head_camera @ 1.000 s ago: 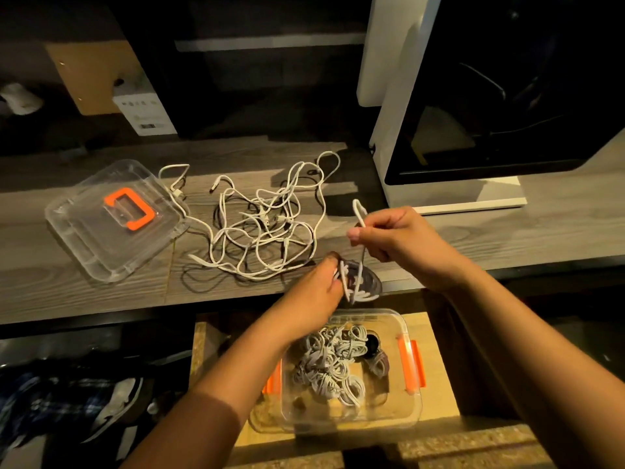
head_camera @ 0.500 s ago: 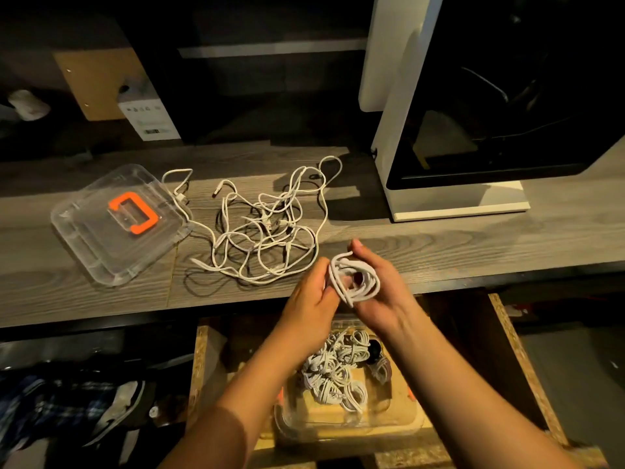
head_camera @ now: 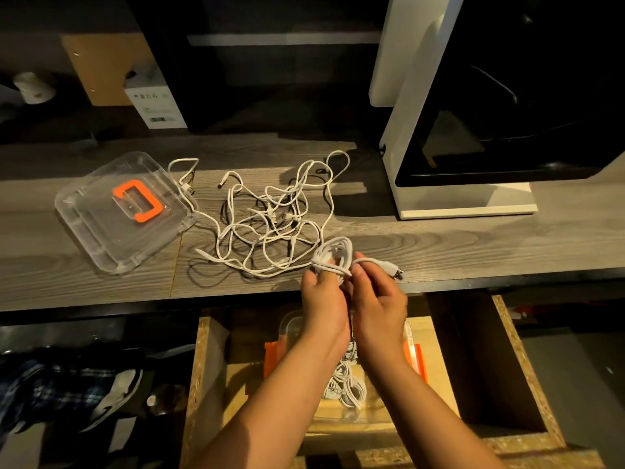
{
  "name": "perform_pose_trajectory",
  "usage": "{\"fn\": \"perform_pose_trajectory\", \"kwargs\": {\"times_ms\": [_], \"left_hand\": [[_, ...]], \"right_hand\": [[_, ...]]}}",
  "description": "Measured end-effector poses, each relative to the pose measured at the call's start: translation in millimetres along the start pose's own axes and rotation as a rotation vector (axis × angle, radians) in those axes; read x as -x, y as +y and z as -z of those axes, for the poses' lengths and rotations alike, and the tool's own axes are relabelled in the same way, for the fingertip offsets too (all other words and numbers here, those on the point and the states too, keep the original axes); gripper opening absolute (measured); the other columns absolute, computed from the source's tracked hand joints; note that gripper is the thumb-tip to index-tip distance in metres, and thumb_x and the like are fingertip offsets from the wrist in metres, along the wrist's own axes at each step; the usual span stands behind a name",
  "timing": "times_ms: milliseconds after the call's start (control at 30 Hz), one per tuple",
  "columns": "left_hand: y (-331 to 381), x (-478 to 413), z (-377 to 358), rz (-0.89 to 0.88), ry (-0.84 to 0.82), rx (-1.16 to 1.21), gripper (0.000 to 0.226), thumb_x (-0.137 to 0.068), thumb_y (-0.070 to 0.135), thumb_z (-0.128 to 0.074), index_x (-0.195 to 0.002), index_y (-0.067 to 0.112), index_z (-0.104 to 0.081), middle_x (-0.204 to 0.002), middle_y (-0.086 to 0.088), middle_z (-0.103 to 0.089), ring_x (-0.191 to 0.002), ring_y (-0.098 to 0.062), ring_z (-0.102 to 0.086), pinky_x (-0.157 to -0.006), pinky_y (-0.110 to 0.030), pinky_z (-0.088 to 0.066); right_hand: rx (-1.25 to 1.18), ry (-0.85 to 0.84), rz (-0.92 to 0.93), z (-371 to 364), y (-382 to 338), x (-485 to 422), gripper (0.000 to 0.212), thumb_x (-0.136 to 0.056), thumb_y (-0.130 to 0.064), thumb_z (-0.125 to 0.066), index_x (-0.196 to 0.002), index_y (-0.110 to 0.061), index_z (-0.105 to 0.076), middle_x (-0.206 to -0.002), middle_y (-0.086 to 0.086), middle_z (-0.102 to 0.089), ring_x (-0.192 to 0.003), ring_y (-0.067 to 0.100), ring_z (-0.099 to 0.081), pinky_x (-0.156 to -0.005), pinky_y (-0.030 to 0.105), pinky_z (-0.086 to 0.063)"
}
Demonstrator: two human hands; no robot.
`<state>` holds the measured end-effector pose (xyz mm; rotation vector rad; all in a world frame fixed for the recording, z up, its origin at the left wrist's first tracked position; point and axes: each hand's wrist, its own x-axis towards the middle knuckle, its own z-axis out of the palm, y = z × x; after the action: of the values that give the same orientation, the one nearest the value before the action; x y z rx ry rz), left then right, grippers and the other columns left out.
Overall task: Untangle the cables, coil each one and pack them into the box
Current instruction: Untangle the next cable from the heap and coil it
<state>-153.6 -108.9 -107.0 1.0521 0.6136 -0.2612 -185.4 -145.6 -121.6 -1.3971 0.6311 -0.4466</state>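
Observation:
My left hand holds a small coil of white cable above the desk's front edge. My right hand pinches that cable's loose end, and its plug sticks out to the right. A tangle of white cables lies on the grey wooden desk just left of my hands. Below my arms a clear plastic box with orange latches sits in an open drawer. Several coiled white cables lie inside it, partly hidden by my forearms.
The box's clear lid with an orange handle lies on the desk at the left. A white-framed machine with a dark window stands at the right. The drawer's chipboard walls surround the box. A shoe and clothes lie on the floor at lower left.
My right hand came down from pulling the cable end upward and joined my left hand. The cable is now wound into a coil, with its plug end drawn out to the right.

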Motion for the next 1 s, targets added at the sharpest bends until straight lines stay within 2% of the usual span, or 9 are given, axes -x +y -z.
{"fn": "perform_pose_trajectory", "kwargs": {"times_ms": [167,300,400,500,567,667,767,867,1000], "left_hand": [[-2,10,-5,-0.083,-0.008,-0.052,0.025,-0.095,0.0,-0.041,-0.086,0.02,-0.052,-0.083,0.001,-0.064,-0.073,-0.01,-0.066,-0.062,-0.021,-0.05],[-2,9,-5,-0.105,-0.042,-0.121,0.02,-0.096,0.006,-0.044,-0.089,0.022,-0.053,-0.087,0.001,-0.065,-0.079,-0.012,-0.064,-0.067,-0.024,-0.049],[-2,7,-4,-0.11,-0.012,-0.205,0.02,-0.096,0.006,-0.044,-0.09,0.023,-0.053,-0.101,-0.008,-0.065,-0.089,-0.018,-0.063,-0.074,-0.028,-0.051],[1,8,-3,-0.123,0.027,-0.316,0.02,-0.096,0.008,-0.043,-0.084,0.024,-0.049,-0.096,-0.005,-0.061,-0.086,-0.017,-0.06,-0.074,-0.03,-0.05],[7,10,-1,-0.159,0.016,-0.424,0.017,-0.096,0.009,-0.04,-0.089,0.022,-0.047,-0.095,0.0,-0.057,-0.08,-0.007,-0.054,-0.069,-0.024,-0.041],[16,13,4,-0.279,-0.013,-0.648,0.013,-0.096,0.006,-0.037,-0.103,0.011,-0.047,-0.098,-0.001,-0.048,-0.081,-0.01,-0.046,-0.061,-0.018,-0.03],[20,15,7,-0.427,-0.034,-0.81,0.009,-0.093,0.0,-0.037,-0.096,0.009,-0.038,-0.097,-0.003,-0.042,-0.086,-0.014,-0.039,-0.064,-0.015,-0.024],[20,15,10,-0.54,-0.146,-1.024,0.016,-0.091,-0.002,-0.037,-0.093,0.012,-0.03,-0.093,-0.003,-0.038,-0.083,-0.015,-0.036,-0.064,-0.017,-0.022],[15,13,16,-0.555,-0.214,-1.101,0.018,-0.089,-0.004,-0.035,-0.091,0.012,-0.029,-0.093,-0.005,-0.036,-0.082,-0.018,-0.034,-0.066,-0.021,-0.022]], "right_hand": [[-0.525,0.067,-0.513,-6,-18,-3,0.022,-0.095,-0.019,-0.051,-0.098,-0.003,-0.066,-0.101,0.024,-0.063,-0.092,0.032,-0.059,-0.095,0.044,-0.045],[-0.662,0.04,-0.536,-4,-26,-7,0.03,-0.097,-0.019,-0.048,-0.115,0.001,-0.06,-0.102,0.019,-0.062,-0.09,0.026,-0.06,-0.094,0.04,-0.048],[-0.275,0.065,-0.176,-5,-21,-4,0.016,-0.094,-0.015,-0.054,-0.084,-0.006,-0.062,-0.075,0.009,-0.06,-0.069,0.012,-0.055,-0.065,0.025,-0.048],[0.324,-0.046,0.495,13,-12,-14,0.017,-0.091,-0.015,-0.055,-0.076,-0.009,-0.06,-0.08,0.002,-0.053,-0.073,0.002,-0.047,-0.068,0.012,-0.038],[0.606,-0.2,0.734,25,-13,-21,0.021,-0.09,-0.017,-0.047,-0.081,-0.003,-0.061,-0.084,0.005,-0.051,-0.076,0.002,-0.041,-0.069,0.008,-0.035],[0.885,-0.385,0.797,36,-23,-25,0.026,-0.091,-0.023,-0.04,-0.085,-0.003,-0.055,-0.088,0.006,-0.046,-0.069,0.009,-0.038,-0.057,0.018,-0.036],[1.089,-0.498,0.789,39,-34,-27,0.022,-0.095,-0.025,-0.039,-0.085,-0.01,-0.052,-0.087,-0.001,-0.04,-0.058,0.005,-0.029,-0.049,0.014,-0.022],[1.166,-0.562,0.741,38,-38,-26,0.013,-0.094,-0.017,-0.051,-0.084,-0.009,-0.055,-0.085,-0.003,-0.039,-0.059,0.004,-0.027,-0.052,0.017,-0.021],[1.248,-0.594,0.644,36,-43,-21,0.025,-0.099,-0.028,-0.036,-0.091,-0.012,-0.052,-0.089,-0.002,-0.035,-0.071,0.011,-0.033,-0.065,0.025,-0.026]]}}
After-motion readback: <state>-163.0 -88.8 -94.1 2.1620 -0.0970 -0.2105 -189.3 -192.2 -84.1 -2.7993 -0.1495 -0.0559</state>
